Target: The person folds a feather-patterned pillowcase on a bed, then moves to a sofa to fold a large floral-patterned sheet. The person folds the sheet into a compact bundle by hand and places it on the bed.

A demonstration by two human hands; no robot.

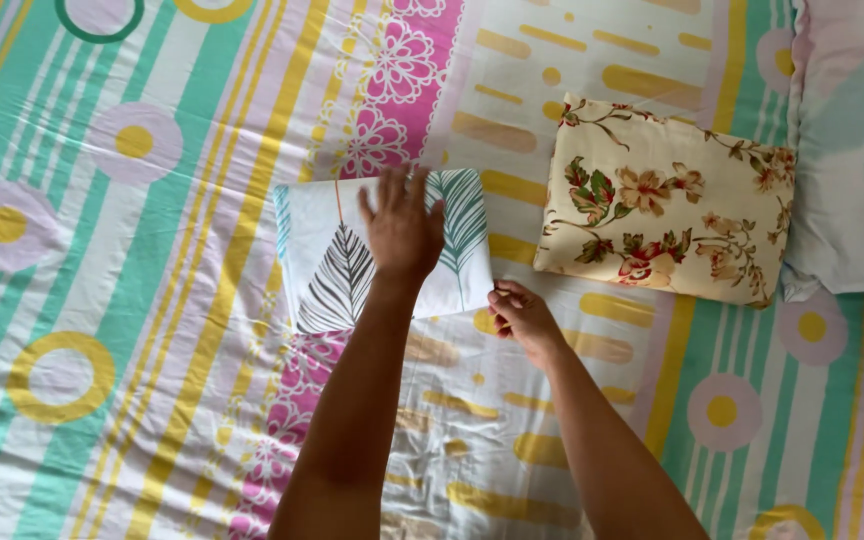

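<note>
Spread wide across the whole view, a bed sheet (pixel 152 300) in stripes of mint green, yellow, pink and white, dotted with ringed circles and a pink floral band. Off at the right edge, a pale pillow (pixel 852 150), partly cut by the frame. Just left of that, touching its side, a folded cream pillowcase with red-and-green flowers (pixel 667 200), lying flat on the bed. Near the middle, well apart from the floral one, a folded white cloth with feather prints (pixel 327 265) in grey and teal, also flat on the sheet. Pressed down on top of it, left hand (pixel 402 228), palm flat, fingers spread apart, covering the cloth's upper middle. At the cloth's lower right corner, right hand (pixel 520 315), fingers drawn together in a pinch right at the edge; whether fabric actually sits between them, cannot tell.
</note>
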